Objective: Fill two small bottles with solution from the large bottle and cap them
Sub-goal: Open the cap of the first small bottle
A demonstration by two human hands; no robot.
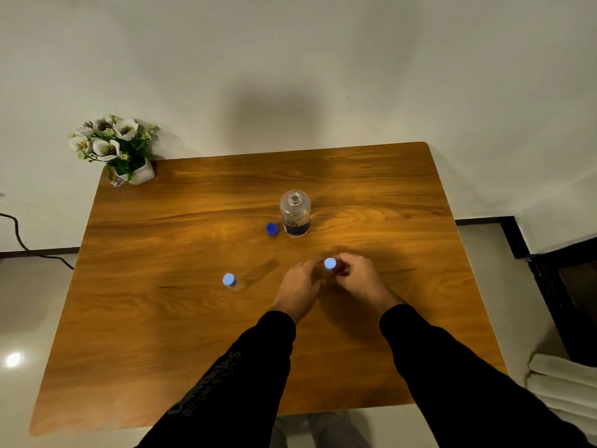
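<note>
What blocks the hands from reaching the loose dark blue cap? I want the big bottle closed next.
Nothing visible: bare table lies between the hands and the dark blue cap beside the large bottle.

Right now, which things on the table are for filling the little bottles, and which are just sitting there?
For the job:
large bottle, open
dark blue cap beside it
capped small bottle, standing alone
small bottle between the hands, held by left hand and right hand

Just sitting there:
flower pot
folded towels on the floor
</note>
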